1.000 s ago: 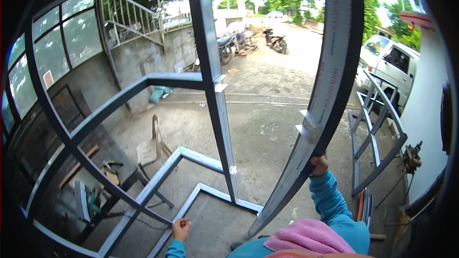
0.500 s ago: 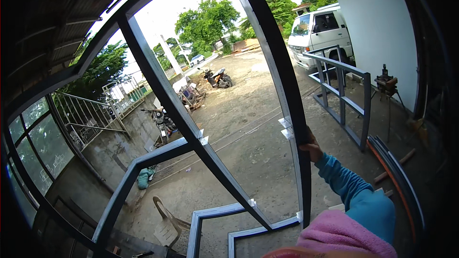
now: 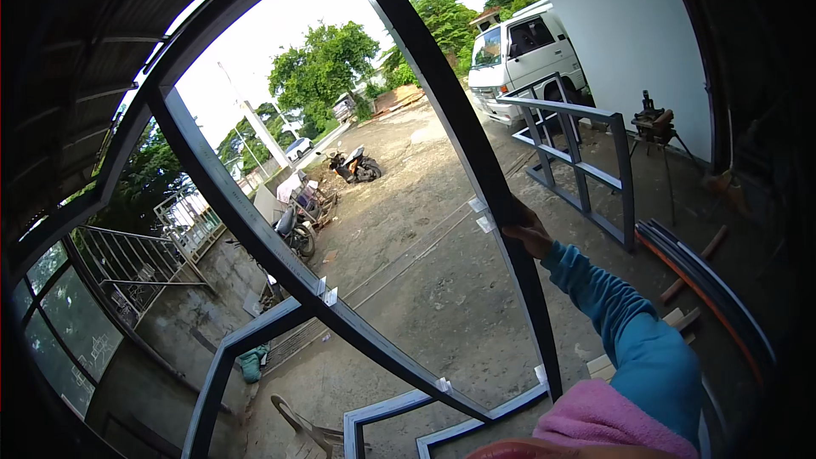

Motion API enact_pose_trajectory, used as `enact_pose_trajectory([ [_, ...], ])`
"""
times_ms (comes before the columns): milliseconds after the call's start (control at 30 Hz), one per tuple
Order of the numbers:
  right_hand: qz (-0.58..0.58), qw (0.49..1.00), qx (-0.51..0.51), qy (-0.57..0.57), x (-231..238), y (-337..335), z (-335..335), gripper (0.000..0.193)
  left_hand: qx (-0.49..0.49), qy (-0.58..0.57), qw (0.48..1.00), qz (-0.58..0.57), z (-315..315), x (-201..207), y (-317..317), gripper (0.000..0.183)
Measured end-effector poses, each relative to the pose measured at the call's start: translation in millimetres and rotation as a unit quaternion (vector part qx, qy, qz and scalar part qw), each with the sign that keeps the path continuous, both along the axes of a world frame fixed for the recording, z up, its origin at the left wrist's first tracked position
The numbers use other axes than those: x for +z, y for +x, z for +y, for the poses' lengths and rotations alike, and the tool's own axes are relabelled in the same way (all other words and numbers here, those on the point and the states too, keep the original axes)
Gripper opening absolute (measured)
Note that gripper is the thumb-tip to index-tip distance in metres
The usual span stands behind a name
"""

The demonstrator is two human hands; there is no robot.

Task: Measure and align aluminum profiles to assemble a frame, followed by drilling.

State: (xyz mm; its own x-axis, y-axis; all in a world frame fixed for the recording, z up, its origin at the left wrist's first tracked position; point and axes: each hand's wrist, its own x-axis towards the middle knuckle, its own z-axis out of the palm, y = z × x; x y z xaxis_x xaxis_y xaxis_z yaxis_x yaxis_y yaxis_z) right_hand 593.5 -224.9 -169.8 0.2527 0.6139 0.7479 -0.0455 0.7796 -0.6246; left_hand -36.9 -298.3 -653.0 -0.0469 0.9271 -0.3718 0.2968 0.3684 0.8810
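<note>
A large welded frame of dark square metal tubing [image 3: 459,127] stands tilted before me and fills much of the view. My right hand [image 3: 531,234], at the end of a blue sleeve, is closed round its right upright; the fingers are partly hidden by the tube. Small whitish tabs [image 3: 484,219] stick out from the uprights near my hand, and more show lower down. A middle bar [image 3: 242,217] slants from upper left to lower centre, joined to side members at the left. My left hand is outside the picture.
A smaller metal frame [image 3: 586,168] stands right, near a white van [image 3: 531,51]. Long tubes [image 3: 705,289] lie on the concrete floor. A tool on a stand [image 3: 653,127] is by the wall. Motorbikes [image 3: 353,166] and a plastic chair [image 3: 302,425] are beyond the bars.
The big frame and my right hand on it sit further left in the picture. The surroundings have also shifted left as the view turned. My grip stays on the same upright.
</note>
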Motion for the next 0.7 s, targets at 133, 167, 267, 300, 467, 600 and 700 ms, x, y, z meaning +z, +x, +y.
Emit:
enact_pose_trajectory([
  [133, 0.033, 0.999, 0.024, -0.021, 12, 23, 13, 0.083, -0.02, 0.033, 0.999, 0.025, 38, 30, 21, 0.034],
  [167, 0.035, 0.999, 0.024, -0.017, 11, 31, 16, 0.083, -0.025, 0.044, 0.998, 0.027, 49, 39, 30, 0.034],
  [267, -0.022, 0.999, 0.034, 0.03, 7, 54, 20, 0.082, -0.037, 0.072, 0.996, 0.03, 77, 65, 65, 0.034],
  [300, -0.026, 0.998, 0.043, 0.032, 6, 60, 20, 0.083, -0.041, 0.08, 0.996, 0.03, 83, 73, 77, 0.034],
  [467, -0.012, 0.997, 0.071, 0.01, 4, 93, 43, 0.086, -0.059, 0.105, 0.992, 0.035, 124, 126, 140, 0.035],
  [600, -0.051, 0.997, 0.066, 0.001, 2, 112, 58, 0.084, -0.08, -0.002, 0.995, 0.056, 33, 112, 158, 0.035],
  [700, -0.02, 1.0, 0.013, -0.012, -8, 138, 61, 0.078, -0.119, -0.03, 0.988, 0.093, -10, 122, 149, 0.034],
])
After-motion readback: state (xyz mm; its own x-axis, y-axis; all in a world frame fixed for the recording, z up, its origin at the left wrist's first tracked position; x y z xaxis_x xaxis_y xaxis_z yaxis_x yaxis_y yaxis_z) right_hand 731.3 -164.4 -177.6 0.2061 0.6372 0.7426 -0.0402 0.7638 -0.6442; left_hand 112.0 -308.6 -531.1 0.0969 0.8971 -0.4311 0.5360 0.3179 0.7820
